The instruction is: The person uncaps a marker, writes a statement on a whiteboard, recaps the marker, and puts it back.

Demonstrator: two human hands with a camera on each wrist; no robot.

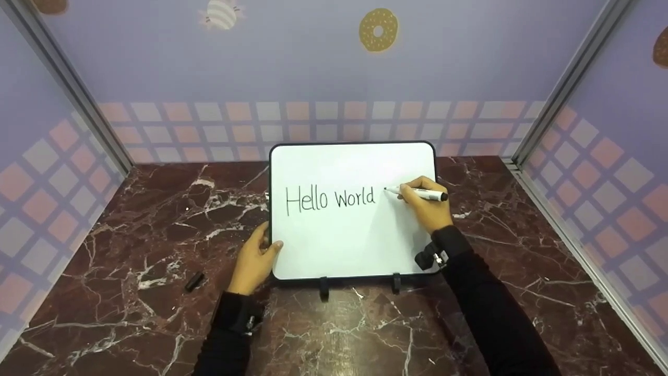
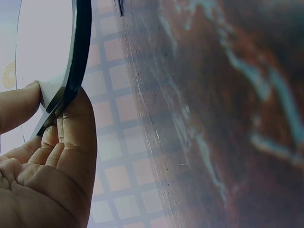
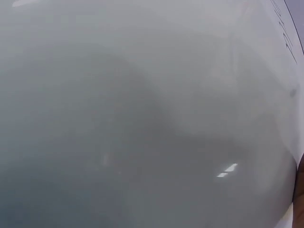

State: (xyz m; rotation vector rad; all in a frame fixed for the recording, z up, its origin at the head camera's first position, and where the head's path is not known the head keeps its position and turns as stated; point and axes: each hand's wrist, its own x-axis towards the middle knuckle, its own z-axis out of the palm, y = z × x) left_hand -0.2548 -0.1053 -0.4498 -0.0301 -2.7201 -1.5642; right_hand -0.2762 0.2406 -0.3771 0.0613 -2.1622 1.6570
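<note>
A black-framed whiteboard point(image 1: 334, 243) leans upright, with "Hello world" in black handwriting point(image 1: 330, 199) across it. My left hand point(image 1: 254, 262) grips its lower left edge. In the left wrist view the thumb point(image 2: 21, 105) lies on the board's front and the fingers pass behind the rim. A white marker point(image 1: 425, 194) with a black end is pinched in my right hand point(image 1: 429, 208). Its tip is just right of the final "d"; whether it touches the board I cannot tell. The right wrist view is mostly board surface point(image 3: 142, 118), with a sliver of hand point(image 3: 298, 204) at the edge.
Two black stand feet point(image 1: 324, 289) stick out under the board. A small black cap point(image 1: 194, 282) lies on the dark red marbled table point(image 1: 130, 313), left of my left hand. Lilac walls point(image 1: 313, 62) with printed squares enclose the table at the back and both sides.
</note>
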